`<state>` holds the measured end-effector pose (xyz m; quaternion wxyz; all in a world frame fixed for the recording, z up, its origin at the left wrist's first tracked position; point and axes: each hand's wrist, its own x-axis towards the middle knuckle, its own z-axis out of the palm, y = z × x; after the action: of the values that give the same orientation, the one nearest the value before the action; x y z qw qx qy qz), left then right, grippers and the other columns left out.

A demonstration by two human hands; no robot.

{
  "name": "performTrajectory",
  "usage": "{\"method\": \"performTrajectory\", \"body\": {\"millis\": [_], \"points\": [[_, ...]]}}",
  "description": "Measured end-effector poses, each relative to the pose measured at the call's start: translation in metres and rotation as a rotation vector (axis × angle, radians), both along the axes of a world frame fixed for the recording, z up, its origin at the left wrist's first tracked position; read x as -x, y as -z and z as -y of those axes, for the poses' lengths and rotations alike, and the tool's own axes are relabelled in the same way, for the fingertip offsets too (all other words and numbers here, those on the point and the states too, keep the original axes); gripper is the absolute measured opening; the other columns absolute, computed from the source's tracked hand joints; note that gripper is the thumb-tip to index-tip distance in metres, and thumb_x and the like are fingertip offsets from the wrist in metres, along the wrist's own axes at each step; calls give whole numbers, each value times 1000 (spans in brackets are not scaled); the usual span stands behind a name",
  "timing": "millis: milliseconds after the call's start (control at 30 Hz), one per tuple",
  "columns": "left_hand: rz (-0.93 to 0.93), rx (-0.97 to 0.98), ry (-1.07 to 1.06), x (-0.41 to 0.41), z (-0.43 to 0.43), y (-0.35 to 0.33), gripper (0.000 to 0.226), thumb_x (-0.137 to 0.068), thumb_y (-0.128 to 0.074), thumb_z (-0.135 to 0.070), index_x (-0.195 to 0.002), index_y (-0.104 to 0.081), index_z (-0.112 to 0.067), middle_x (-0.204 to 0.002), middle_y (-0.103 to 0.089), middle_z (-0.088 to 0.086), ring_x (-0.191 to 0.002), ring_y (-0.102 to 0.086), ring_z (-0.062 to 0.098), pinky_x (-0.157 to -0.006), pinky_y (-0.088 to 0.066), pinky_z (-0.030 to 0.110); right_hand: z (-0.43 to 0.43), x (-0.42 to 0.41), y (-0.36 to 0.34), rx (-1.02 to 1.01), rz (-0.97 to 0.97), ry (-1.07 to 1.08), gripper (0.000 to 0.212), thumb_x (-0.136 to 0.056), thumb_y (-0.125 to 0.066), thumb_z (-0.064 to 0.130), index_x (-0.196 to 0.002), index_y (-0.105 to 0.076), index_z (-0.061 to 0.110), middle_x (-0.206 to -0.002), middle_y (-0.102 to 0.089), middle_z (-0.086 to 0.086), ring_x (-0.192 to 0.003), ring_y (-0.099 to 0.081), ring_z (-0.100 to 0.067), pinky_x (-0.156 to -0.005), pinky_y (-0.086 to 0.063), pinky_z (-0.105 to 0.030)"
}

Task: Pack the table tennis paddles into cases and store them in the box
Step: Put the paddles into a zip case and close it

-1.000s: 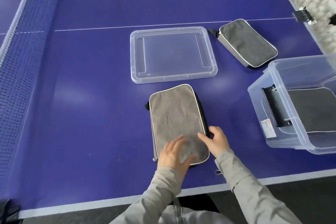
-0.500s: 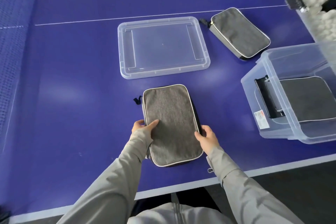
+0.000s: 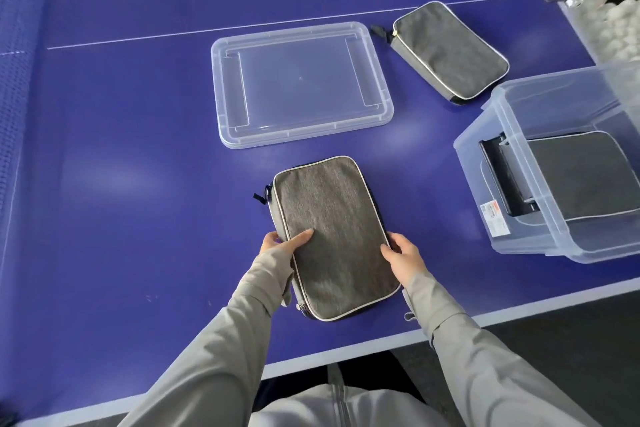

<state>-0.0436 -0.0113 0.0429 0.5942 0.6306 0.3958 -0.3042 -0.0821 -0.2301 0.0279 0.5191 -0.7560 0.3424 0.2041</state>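
Gripping front case [image 3: 332,232] by its long edges: left hand [image 3: 282,241], thumb on top; right hand [image 3: 403,255], fingers curled round. Case near front edge of table [image 3: 138,184]. Beyond: clear lid [image 3: 301,83]; box [image 3: 472,180], right, containing packed case [image 3: 585,177]; far case [image 3: 450,50] beside lid

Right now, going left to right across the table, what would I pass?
Net → lid → far case → box. The held case overlaps the lid sideways, so it is left out.
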Motion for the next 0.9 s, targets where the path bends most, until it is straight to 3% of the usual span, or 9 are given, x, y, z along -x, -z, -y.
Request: {"method": "performTrajectory", "body": {"millis": [100, 167, 267, 333, 500, 633, 767, 833, 900], "points": [[45, 77, -39, 0, 6, 1, 40, -69, -81, -27, -97, -54, -24, -100, -65, 4, -85, -63, 23, -71, -50, 34, 6, -1, 2, -23, 3, 8, 34, -95, -51, 11, -128, -54, 14, -112, -59, -1, -96, -54, -14, -83, -40, -24], [68, 72, -50, 0, 11, -2, 41, -69, -81, -26, -100, -54, -25, -98, -65, 1, -88, -63, 22, -79, -50, 36, 11, -1, 4, -57, 8, 33, 36, -94, -53, 10, -129, -52, 14, -118, -61, -7, -99, -57, -19, -86, -44, -29], [83, 27, -69, 1, 17, -4, 43, -70, -80, -26, -102, -53, -24, -89, -63, -4, -78, -60, 15, -73, -46, 30, 15, 3, 5, -82, 28, 94, 44, -91, -59, 9, -132, -45, 14, -119, -60, -13, -101, -59, -24, -90, -45, -33], [93, 14, -95, 4, 20, -4, 37, -70, -80, -26, -97, -54, -24, -87, -63, -4, -75, -59, 13, -69, -45, 28, 13, 8, 2, 68, 118, 89, 43, -88, -63, 10, -128, -47, 11, -115, -58, -13, -96, -56, -21, -85, -41, -29], [84, 33, -230, 11, 32, -8, 32, -66, -80, -33, -84, -55, -28, -89, -65, 0, -75, -61, 21, -73, -48, 34, 5, 47, -26, 594, 612, -36, 23, -83, -68, 24, -97, -56, 11, -86, -47, 2, -80, -50, -19, -77, -37, -32], [83, 68, -400, 9, 42, -23, 41, -60, -81, -42, -91, -56, -34, -93, -65, -5, -84, -61, 23, -89, -47, 54, -17, 79, -47, 650, 888, -278, 29, -86, -57, 46, -84, -47, 19, -79, -34, 16, -70, -40, -11, -68, -30, -26], [98, 52, -568, 3, 52, -43, 59, -55, -82, -43, -107, -54, -34, -96, -63, -6, -92, -61, 25, -93, -45, 56, -42, 80, -49, 702, 879, -337, 41, -78, -65, 54, -83, -47, 18, -75, -45, 8, -66, -40, -13, -64, -33, -28], [81, 56, -626, 2, 55, -52, 59, -58, -82, -42, -109, -53, -35, -98, -64, -6, -94, -61, 26, -86, -46, 60, -48, 72, -50, 751, 847, -290, 46, -67, -79, 49, -80, -50, 15, -68, -50, 3, -61, -46, -17, -60, -38, -32], [27, 96, -686, 1, 57, -62, 53, -58, -80, -44, -103, -53, -40, -92, -64, -10, -89, -59, 25, -63, -47, 59, -52, 64, -51, 820, 833, -277, 46, -62, -84, 43, -78, -55, 12, -67, -52, 2, -58, -51, -20, -57, -40, -33]]}}
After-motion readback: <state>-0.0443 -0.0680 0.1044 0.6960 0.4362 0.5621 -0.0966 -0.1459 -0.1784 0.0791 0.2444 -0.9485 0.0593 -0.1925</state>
